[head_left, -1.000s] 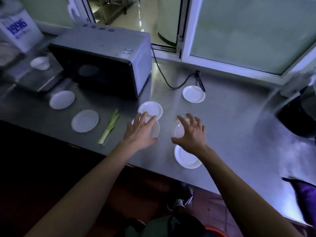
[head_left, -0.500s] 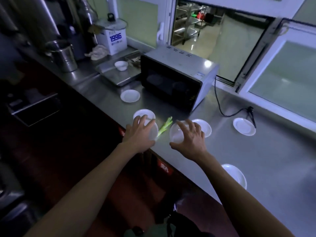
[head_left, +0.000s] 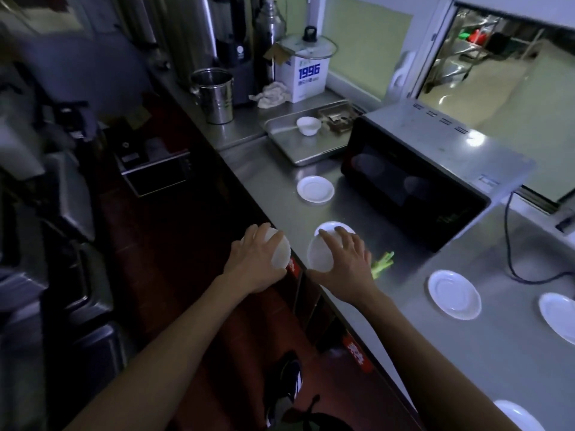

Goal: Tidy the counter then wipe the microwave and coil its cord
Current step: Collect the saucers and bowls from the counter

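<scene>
Microwave (head_left: 417, 185) beside tray (head_left: 289, 144); 3 saucers (head_left: 315, 189) (white) around.

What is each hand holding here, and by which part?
Left hand grips a small white bowl from above, fingers curled over its rim. Right hand grips a second white bowl likewise.

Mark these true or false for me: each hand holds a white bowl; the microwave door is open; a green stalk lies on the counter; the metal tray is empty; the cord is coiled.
1. Each hand holds a small white bowl. True: left hand grips one bowl, right hand the other.
2. The grey microwave has its door open. False: it is closed.
3. A green vegetable stalk lies on the steel counter. True.
4. The metal tray is empty. False: a small white cup sits in it.
5. The black cord is coiled. False: it trails loose.
</scene>
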A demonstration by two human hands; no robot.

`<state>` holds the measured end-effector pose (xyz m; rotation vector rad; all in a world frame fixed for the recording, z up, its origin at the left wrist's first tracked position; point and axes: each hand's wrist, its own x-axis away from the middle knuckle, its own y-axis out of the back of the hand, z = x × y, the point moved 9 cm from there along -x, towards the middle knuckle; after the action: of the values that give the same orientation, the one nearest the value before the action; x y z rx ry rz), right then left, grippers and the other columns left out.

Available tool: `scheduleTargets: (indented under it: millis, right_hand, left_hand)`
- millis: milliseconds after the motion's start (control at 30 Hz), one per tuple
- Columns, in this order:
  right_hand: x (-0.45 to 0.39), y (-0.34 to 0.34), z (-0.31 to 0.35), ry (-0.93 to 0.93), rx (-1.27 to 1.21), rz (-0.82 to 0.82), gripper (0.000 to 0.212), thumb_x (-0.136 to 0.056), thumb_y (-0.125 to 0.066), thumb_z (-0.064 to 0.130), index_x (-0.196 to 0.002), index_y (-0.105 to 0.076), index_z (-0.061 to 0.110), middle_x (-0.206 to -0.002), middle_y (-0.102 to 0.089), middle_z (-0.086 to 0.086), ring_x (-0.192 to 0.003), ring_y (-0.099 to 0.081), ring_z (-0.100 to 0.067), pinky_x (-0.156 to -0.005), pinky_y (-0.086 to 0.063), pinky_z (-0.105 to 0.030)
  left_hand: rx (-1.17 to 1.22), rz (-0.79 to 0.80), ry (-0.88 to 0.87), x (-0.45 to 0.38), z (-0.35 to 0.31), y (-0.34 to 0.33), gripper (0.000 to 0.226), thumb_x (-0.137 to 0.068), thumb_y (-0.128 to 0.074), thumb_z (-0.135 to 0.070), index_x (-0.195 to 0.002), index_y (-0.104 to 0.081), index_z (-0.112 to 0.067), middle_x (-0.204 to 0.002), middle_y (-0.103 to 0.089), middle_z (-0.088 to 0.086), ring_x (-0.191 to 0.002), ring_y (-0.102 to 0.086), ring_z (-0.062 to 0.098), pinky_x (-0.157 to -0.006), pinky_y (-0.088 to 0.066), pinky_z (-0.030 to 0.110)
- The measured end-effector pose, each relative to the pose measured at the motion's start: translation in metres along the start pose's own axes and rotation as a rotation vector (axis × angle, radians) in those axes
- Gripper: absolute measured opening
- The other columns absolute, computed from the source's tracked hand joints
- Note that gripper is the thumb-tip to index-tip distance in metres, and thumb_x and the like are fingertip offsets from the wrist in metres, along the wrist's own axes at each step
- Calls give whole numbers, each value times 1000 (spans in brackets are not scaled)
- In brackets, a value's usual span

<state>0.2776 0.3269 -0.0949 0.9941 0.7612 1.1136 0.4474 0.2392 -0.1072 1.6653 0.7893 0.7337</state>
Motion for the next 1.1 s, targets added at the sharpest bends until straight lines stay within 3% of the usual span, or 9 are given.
scheduleTargets:
  millis: [233,633,1100]
  right_hand:
    - [-94,-39,32,75,-85,84,97,-68,-76,57,-151,-30,38,-160,-22,-2,-144,-18,-29,-110,-26,-50]
    - [-193,-80,71,226,-65,171,97,-67,-75,60,-150,-30,35,-158,-24,-4,-143,-21,-31,-110,-27,-51]
    - [-299,-121,107,131,-46,176,97,-67,-77,60,-150,-32,36,-159,-25,-2,-143,-21,-30,-111,-28,-51]
  left_hand:
    - [-13,37,144,-45,73,9,92,-78,-61,-62,-153,-15,-36,-159,-7,0,-147,-6,27,-110,-30,56]
    - [-9,32,327,-97,149,19,93,-74,-61,-61,-152,-17,-37,-159,-10,-1,-146,-10,26,-107,-32,55]
    - [47,108,250,-196,239,11,92,-78,-63,-61,-153,-16,-36,-160,-9,-1,-147,-8,26,-108,-31,56]
